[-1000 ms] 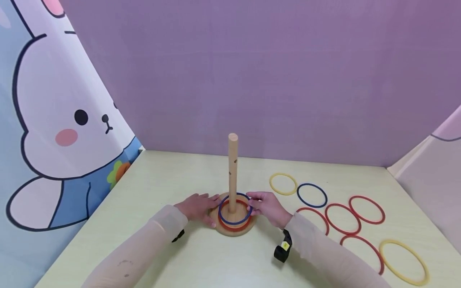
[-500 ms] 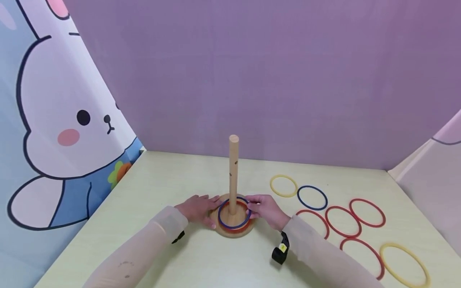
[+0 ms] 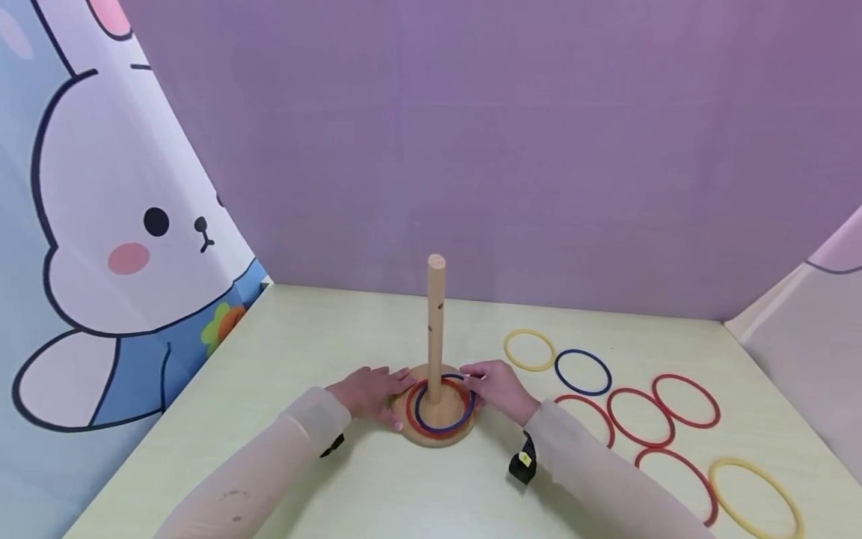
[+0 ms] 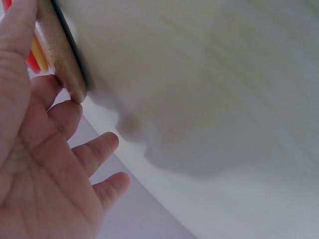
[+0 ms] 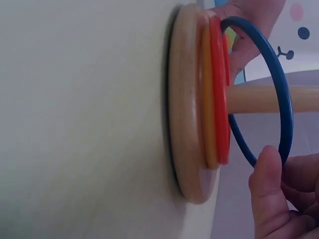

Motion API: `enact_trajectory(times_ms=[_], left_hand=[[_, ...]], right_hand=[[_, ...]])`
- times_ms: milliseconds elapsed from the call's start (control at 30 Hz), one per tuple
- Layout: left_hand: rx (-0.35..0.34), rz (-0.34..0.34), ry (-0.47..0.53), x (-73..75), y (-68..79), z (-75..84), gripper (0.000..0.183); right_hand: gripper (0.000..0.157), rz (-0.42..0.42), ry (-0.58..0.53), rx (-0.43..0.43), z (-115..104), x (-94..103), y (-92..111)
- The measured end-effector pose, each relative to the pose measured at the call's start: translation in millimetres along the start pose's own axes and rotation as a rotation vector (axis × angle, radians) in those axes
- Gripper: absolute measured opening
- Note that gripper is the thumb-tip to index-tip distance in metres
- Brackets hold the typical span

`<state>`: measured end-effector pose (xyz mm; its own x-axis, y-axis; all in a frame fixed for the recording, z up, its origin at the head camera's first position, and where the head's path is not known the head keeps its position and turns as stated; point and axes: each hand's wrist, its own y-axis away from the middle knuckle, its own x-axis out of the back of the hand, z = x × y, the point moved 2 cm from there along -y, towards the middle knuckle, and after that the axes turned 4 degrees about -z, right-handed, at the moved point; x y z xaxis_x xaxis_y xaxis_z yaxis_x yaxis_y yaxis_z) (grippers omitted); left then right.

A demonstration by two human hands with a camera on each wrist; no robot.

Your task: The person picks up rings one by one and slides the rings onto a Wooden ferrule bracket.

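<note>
A wooden peg (image 3: 436,329) rises from a round wooden base (image 5: 184,99) on the table. A yellow ring (image 5: 209,124) and red rings (image 5: 217,74) lie stacked on the base around the peg. My right hand (image 3: 503,389) pinches a blue ring (image 5: 279,74) between thumb and fingers. This ring encircles the peg at a tilt: its far side meets the red stack, while the pinched side is raised off it. With spread fingers, my left hand (image 3: 370,391) touches the base's left edge; in the left wrist view, fingertips (image 4: 70,112) are at the rim.
Right of the base lie loose rings: a yellow ring (image 3: 530,370) and a blue ring (image 3: 589,393) farther back, several red rings (image 3: 640,390) in the middle, and another yellow ring (image 3: 735,461) near the front right. A purple backdrop (image 3: 471,150) stands behind the table.
The blue ring has come down around the peg and shifted slightly right, with my right hand still pinching it. My left hand stays at the base.
</note>
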<state>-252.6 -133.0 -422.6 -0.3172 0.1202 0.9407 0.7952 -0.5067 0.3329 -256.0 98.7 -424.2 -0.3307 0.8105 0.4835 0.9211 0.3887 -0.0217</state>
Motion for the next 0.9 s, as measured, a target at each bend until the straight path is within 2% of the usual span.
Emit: enact_trajectory(times_ms=[267,467,600,900], left_hand=[[0.005,0.002,-0.009,2.9,3.8,0.8,0.085],[0.018,0.003,-0.004,1.6,3.5,1.3,0.083],[0.034,-0.006,0.0,1.2,2.8,1.2,0.083],[0.033,-0.009,0.011,2.6,4.1,2.9,0.082]], right_hand=[[0.024,-0.048,0.145,0.016,-3.7,0.3,-5.4],[0.023,-0.074,0.193,0.045,-2.1,-2.6,-10.0],[0.023,-0.068,0.215,0.061,-3.0,-2.8,-14.0],[0.02,-0.081,0.179,-0.005,-0.2,-8.2,-22.7]])
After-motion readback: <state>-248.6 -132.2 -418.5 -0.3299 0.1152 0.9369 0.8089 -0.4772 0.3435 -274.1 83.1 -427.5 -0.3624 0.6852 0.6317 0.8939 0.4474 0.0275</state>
